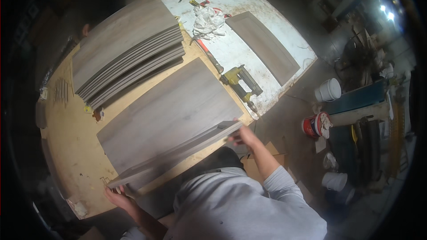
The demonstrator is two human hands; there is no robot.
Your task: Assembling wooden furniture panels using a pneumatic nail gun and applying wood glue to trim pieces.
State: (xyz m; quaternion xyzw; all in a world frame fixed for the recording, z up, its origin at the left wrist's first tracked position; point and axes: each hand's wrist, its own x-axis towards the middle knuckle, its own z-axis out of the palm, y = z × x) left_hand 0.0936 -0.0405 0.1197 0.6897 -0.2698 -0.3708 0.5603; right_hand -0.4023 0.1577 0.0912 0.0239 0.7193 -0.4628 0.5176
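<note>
A long grey wood-grain board [178,154] is tilted up on edge along the near side of the table. My left hand [119,197] is closed around its left end, and my right hand [241,137] grips its right end. Just beyond it a wide grey panel [171,111] lies flat on the tan tabletop [84,151]. The underside of the held board and some of my fingers are hidden. Thin bent wire pieces [105,181] lie beside my left hand.
Farther left rises a stack of grey panels [129,40]; a co-worker's hand [86,30] shows behind it. A yellow-green nail gun [242,82], a red-handled hammer [209,54], crumpled white plastic [208,22] and another panel [263,46] lie rightward. Buckets [328,90] stand on the floor.
</note>
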